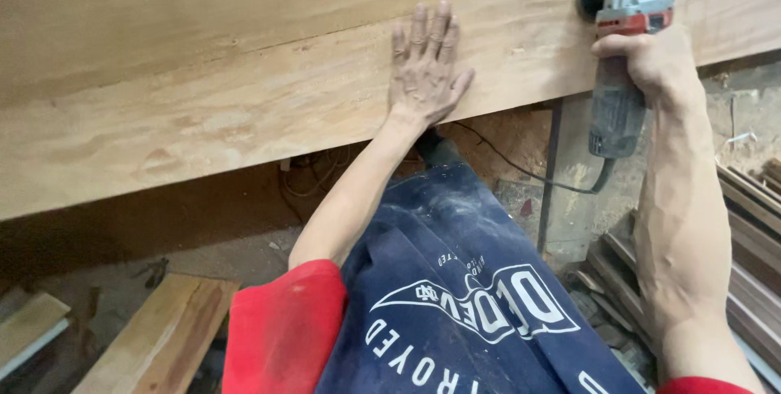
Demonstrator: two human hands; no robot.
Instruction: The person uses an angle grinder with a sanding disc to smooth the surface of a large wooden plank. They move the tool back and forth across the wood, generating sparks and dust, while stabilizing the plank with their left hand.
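Left hand [425, 65] pressed flat on the wide wooden slab [244, 93], fingers [419, 28] released and spread, grasping nothing. Right hand [643, 56] clenched around the body of a grey-and-red angle grinder [622, 28], its black disc end just beyond those fingers, touching the slab's surface. Black power cord [529, 174] trailing below the fingers, past a dusty blue apron [455, 280]. Loose planks [163, 337] on the floor, well below the left fingers.

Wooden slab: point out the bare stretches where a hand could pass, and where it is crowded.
The wooden slab is bare left of the flat left hand, and between it and the grinder gripped by the right hand. Below, planks and stacked strips crowd the floor.
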